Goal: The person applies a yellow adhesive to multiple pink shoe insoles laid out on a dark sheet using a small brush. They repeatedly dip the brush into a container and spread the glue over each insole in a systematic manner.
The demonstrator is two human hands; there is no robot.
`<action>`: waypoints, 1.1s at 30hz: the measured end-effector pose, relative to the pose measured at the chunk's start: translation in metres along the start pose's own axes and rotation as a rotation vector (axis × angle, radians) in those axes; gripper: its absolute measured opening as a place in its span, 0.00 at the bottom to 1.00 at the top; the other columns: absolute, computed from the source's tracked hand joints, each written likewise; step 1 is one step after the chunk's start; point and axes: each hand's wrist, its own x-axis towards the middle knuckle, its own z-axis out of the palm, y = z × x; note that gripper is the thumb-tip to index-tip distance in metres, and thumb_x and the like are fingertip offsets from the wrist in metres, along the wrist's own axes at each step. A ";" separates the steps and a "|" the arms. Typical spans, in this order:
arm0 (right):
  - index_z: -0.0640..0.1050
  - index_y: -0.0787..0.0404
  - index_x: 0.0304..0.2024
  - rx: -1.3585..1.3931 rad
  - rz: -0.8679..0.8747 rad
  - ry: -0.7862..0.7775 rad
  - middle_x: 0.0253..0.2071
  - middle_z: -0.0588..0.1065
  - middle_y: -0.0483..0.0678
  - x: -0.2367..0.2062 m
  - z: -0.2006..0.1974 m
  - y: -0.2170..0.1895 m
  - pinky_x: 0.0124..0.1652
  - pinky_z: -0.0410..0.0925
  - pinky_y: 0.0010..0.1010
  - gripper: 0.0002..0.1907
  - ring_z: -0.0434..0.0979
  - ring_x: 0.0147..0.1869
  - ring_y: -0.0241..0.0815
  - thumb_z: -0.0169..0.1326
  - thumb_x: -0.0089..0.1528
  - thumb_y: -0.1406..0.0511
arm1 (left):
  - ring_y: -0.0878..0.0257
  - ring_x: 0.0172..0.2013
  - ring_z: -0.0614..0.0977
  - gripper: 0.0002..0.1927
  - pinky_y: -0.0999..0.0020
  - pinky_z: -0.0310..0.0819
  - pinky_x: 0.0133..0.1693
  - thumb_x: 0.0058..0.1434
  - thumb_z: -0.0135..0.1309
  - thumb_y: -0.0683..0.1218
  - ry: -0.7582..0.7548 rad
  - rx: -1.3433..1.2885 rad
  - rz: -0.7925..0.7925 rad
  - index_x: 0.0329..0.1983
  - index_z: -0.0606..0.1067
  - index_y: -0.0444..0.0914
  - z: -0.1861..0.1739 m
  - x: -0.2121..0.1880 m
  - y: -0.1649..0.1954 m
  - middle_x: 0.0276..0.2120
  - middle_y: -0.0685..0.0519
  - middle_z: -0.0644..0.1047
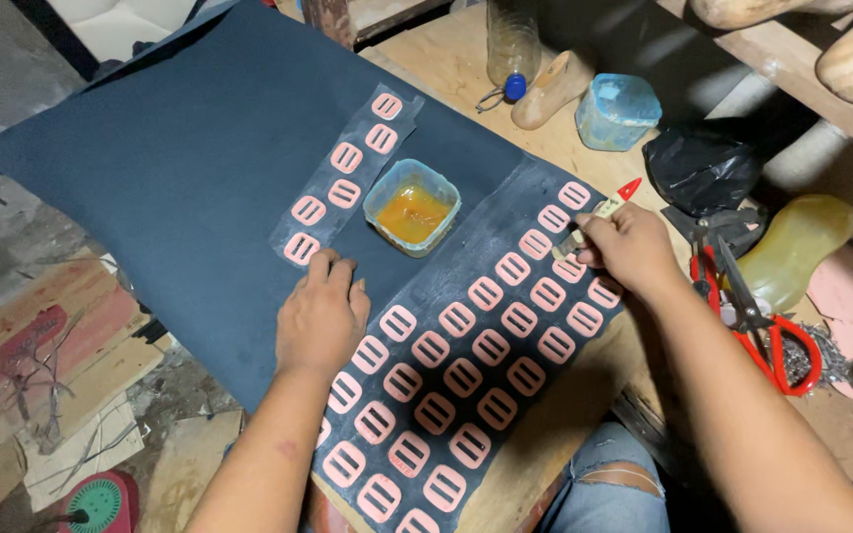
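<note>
While the left hand (323,316) lies flat and open on the dark sheet (180,168)
Right hand (629,247) pinches a small brush (599,212) over pink buckle pieces (491,345)

1. A small square clear-plastic tub (412,206) of orange-amber liquid is sitting open on the dark sheet, at eleven o'clock from centre.
2. A pale-blue lidded plastic tub (617,110) is standing at one o'clock.
3. A clear plastic bottle with a blue cap (512,47) is lying at twelve o'clock.
4. A crumpled black plastic bag (705,166) is resting at two o'clock.
5. Flattened brown cardboard packaging with red print (46,345) is lying at nine o'clock.
</note>
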 end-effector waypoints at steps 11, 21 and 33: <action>0.78 0.68 0.34 -0.362 -0.113 0.231 0.23 0.77 0.55 -0.027 0.034 -0.006 0.35 0.70 0.36 0.18 0.77 0.27 0.45 0.58 0.65 0.57 | 0.48 0.45 0.81 0.15 0.51 0.75 0.46 0.64 0.51 0.49 0.002 -0.003 0.011 0.50 0.77 0.39 -0.001 -0.001 0.001 0.53 0.49 0.74; 0.79 0.66 0.36 -0.036 -0.182 -0.077 0.27 0.79 0.49 -0.014 0.048 -0.013 0.32 0.68 0.29 0.16 0.74 0.29 0.35 0.59 0.64 0.58 | 0.48 0.45 0.81 0.15 0.51 0.75 0.45 0.63 0.52 0.48 0.005 0.003 0.018 0.50 0.77 0.39 0.001 0.000 0.000 0.53 0.49 0.74; 0.78 0.65 0.31 -0.407 -0.329 -0.094 0.27 0.79 0.56 -0.010 0.034 -0.015 0.35 0.70 0.42 0.19 0.80 0.32 0.55 0.58 0.63 0.55 | 0.48 0.44 0.81 0.14 0.51 0.75 0.45 0.63 0.52 0.48 0.000 0.007 0.018 0.50 0.77 0.39 0.002 -0.001 -0.002 0.52 0.49 0.74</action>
